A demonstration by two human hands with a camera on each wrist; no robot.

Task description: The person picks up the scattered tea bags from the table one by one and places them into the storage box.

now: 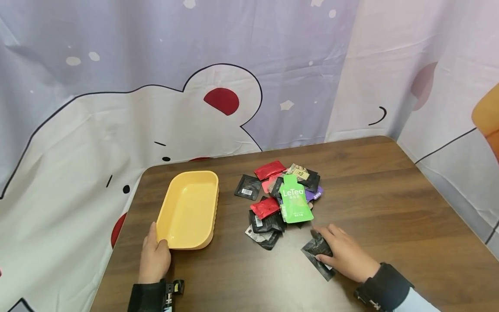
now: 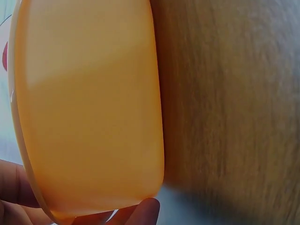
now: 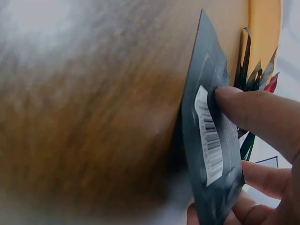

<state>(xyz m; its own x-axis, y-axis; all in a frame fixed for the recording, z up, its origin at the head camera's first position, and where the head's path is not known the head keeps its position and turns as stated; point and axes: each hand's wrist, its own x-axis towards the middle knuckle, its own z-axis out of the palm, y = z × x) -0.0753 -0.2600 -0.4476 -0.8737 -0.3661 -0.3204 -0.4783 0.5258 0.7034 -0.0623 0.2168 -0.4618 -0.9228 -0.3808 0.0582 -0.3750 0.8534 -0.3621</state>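
Observation:
A yellow tray stands on the brown table, left of a pile of small packets topped by a green LeTea pouch. My left hand grips the tray's near left corner; in the left wrist view the tray wall fills the frame with fingertips under it. My right hand pinches a black packet at the table's front, just below the pile. The right wrist view shows the thumb pressed on that black packet beside its barcode label.
A cartoon-printed curtain hangs behind and around the table. The table's left edge runs close to the tray. Bare wood lies to the right of the pile and along the front.

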